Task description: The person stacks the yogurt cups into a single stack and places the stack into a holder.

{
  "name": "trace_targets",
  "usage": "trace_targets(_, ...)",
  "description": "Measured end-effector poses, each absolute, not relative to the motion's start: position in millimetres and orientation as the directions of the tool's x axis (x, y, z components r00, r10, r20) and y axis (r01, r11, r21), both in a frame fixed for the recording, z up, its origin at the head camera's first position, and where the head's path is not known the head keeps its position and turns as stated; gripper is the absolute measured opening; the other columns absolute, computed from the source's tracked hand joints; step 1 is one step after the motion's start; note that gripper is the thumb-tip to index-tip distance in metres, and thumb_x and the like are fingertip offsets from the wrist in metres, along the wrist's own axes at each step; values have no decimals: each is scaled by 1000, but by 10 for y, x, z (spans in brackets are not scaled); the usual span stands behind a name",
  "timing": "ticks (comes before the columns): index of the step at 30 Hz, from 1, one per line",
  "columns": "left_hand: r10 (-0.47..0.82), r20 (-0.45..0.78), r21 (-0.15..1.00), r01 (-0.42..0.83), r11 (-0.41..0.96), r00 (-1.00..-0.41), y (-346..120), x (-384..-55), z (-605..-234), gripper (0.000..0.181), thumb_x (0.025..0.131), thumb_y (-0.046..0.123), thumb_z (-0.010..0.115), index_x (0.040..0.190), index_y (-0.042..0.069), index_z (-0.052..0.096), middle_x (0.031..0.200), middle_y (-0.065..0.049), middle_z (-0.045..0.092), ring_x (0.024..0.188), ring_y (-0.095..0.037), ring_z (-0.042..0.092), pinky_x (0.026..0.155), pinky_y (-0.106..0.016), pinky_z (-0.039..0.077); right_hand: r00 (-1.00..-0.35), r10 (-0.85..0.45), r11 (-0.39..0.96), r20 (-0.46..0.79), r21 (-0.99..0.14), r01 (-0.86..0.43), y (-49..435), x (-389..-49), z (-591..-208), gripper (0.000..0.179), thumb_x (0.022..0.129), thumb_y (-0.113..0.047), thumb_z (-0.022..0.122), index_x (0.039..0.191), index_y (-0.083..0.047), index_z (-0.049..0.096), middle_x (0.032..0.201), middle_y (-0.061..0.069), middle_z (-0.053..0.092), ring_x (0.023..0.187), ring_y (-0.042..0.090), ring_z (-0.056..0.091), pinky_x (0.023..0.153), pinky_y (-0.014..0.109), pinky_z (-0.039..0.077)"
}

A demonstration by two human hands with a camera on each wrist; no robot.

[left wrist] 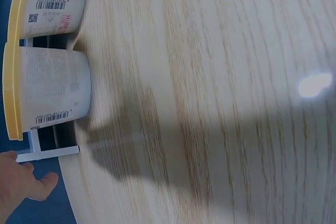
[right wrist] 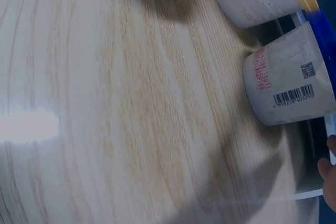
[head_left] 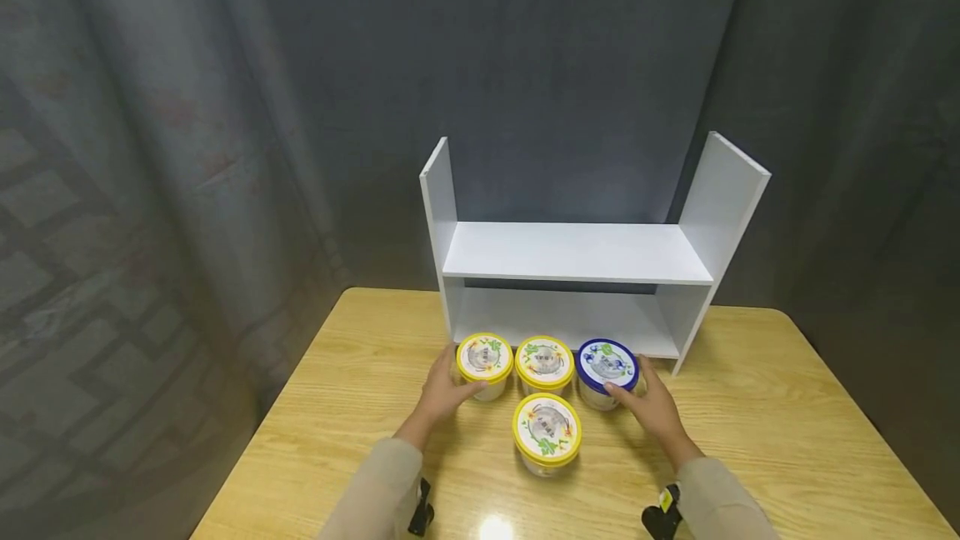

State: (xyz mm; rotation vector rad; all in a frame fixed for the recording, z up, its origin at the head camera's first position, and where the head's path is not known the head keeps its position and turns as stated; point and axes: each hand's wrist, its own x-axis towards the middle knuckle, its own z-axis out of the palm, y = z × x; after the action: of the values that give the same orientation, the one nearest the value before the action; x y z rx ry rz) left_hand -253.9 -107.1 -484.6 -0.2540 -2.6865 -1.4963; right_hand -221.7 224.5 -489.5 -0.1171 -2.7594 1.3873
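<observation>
Three tubs stand in a row on the table before the shelf: a yellow-lidded one at left, another yellow-lidded one in the middle, and a blue-lidded one at right. A further yellow-lidded tub stands nearer me. My left hand is beside the left tub, thumb and fingers spread. My right hand is likewise spread at the right side of the blue-lidded tub. In the wrist views, the left thumb and the right thumb appear apart from the tubs' sides; exact contact is unclear.
Behind the row stands a white two-tier shelf with upright side panels. The wooden table reaches out on both sides of it. A grey curtain hangs behind and around the table.
</observation>
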Motion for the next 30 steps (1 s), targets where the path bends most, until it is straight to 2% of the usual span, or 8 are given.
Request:
trace_targets(6,93,112,871,143,469,-989,-1012,-2599,-4870,90,67,37,71,133,-3,23,136,-21,24,123,-37,21,99,-50,17,-992,127,565,-24,-820,92,2216,-2219,-4885,89,76,-44,60,138,-4,10,136,27,17,121,46,14,94,60,14)
trace_targets(13,86,132,884,156,440,-988,-954,-2653,-4935,85,67,31,73,132,-2,28,132,-21,32,120,-34,28,99,-46,21,-990,134,536,33,-843,45,2189,-2238,-4931,83,74,-39,65,136,-8,20,134,25,25,121,45,17,94,61,13)
trace_targets(19,67,113,895,131,426,-991,-905,-2664,-4982,90,67,28,73,133,-5,22,135,-22,24,123,-35,22,100,-45,18,-980,165,508,111,-861,-12,2164,-2231,-5010,84,68,-36,70,134,-10,26,131,25,30,118,47,22,91,63,15)
trace_targets(23,47,87,901,98,422,-995,-886,-2660,-4987,91,68,26,73,134,-5,19,137,-22,20,124,-36,19,101,-46,16,-981,176,493,83,-870,15,2166,-2241,-5052,88,69,-37,70,137,-12,21,134,24,26,120,45,18,93,62,13)
trace_targets(30,42,99,902,107,418,-994,-880,-2648,-5000,87,68,26,73,134,-1,23,136,-22,23,123,-36,21,100,-47,18,-980,197,484,8,-870,90,2158,-2234,-5082,92,72,-36,67,139,-11,9,138,23,17,124,41,13,98,54,12)
